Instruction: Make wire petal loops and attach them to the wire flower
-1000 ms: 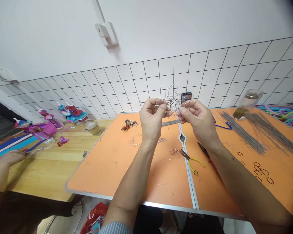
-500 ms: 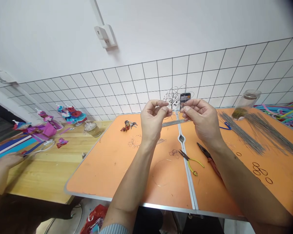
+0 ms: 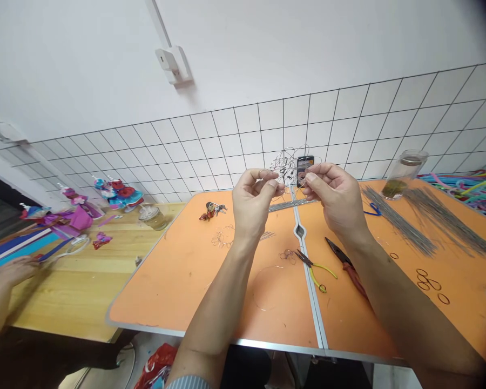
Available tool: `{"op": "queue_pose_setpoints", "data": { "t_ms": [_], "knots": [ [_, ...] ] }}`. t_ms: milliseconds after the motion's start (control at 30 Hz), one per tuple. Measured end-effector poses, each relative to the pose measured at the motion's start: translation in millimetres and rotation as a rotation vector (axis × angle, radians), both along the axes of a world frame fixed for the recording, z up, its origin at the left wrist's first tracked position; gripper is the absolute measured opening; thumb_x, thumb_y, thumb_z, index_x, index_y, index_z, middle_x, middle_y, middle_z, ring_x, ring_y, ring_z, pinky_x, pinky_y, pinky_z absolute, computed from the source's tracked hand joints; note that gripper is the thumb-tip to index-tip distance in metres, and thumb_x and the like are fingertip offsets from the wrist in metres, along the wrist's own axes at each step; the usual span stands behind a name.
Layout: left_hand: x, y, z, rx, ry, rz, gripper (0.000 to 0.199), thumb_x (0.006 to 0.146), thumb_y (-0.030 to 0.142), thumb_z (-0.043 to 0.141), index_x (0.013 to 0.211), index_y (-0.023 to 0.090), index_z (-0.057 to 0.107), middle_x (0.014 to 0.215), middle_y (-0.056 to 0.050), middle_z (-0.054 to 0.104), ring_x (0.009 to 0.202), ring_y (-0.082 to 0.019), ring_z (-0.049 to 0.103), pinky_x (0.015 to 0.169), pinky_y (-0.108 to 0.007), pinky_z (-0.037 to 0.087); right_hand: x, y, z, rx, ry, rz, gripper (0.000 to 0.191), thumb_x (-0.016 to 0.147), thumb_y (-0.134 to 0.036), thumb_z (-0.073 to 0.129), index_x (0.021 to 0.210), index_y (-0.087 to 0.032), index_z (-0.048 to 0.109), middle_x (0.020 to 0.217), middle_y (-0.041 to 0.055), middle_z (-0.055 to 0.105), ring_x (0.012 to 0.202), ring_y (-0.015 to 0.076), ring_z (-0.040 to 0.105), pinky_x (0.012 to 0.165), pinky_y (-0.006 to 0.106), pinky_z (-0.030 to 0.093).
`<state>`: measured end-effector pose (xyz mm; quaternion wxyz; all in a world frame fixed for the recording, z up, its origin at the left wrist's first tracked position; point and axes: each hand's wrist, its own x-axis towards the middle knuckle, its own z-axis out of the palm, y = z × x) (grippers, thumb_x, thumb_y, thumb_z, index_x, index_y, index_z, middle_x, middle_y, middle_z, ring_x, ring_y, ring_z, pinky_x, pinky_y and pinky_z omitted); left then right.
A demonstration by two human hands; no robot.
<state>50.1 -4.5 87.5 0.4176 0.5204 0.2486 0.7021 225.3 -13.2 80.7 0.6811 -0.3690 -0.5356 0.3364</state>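
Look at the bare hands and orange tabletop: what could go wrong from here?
The thin, looped silver wire piece pinched by the left hand and right hand might bend out of shape. The red-handled metal pliers, partly hidden by the right forearm, could be knocked if that arm drops.

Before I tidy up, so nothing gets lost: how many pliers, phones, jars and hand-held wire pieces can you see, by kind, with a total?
Pliers: 2, yellow pliers and red pliers
Phone: 1
Jars: 2, left jar and right jar
Wire piece, between left hand and right hand: 1
Total: 6
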Motion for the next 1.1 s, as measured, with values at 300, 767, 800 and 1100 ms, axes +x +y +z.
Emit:
{"op": "queue_pose_setpoints", "data": {
  "t_ms": [300,767,800,1100],
  "knots": [
    [-3,0,2.6,-0.097,-0.065,-0.079,0.029,0.081,0.029,0.092,0.091,0.021,0.066,0.102,-0.002,0.078,0.077,-0.012,0.077,0.079,-0.029,0.067,8,2,1.4,-0.034,-0.075,0.022,0.025,0.098,-0.039,0.08,0.113,-0.02,0.081,0.107,0.0061,0.079,0.082,0.0102,0.07,0.072,0.022,0.059],
    [-13,17,3.9,-0.426,-0.204,-0.312,0.027,0.073,0.012,0.088,0.085,0.017,0.064,0.09,-0.002,0.078,0.074,-0.013,0.076,0.076,-0.029,0.065,10,-6,10.5,-0.039,-0.274,0.029,0.022,0.096,-0.035,0.077,0.107,-0.018,0.085,0.102,0.0061,0.077,0.085,0.0115,0.066,0.077,0.025,0.058],
    [-13,18,3.7,-0.436,-0.214,-0.314,0.026,0.074,0.011,0.088,0.085,0.017,0.064,0.09,-0.002,0.078,0.074,-0.012,0.076,0.076,-0.028,0.065,11,-6,10.4,-0.042,-0.287,0.035,0.022,0.097,-0.035,0.075,0.108,-0.019,0.086,0.101,0.0059,0.077,0.085,0.0114,0.066,0.078,0.025,0.058],
    [-13,19,5.5,-0.461,-0.261,-0.301,0.019,0.081,0.006,0.08,0.083,0.016,0.065,0.087,-0.001,0.079,0.072,-0.011,0.077,0.072,-0.024,0.065,13,-4,8.1,-0.046,-0.276,0.11,0.031,0.102,-0.046,0.076,0.116,-0.021,0.087,0.11,0.0066,0.079,0.088,0.0115,0.069,0.077,0.024,0.06]
  ]
}}
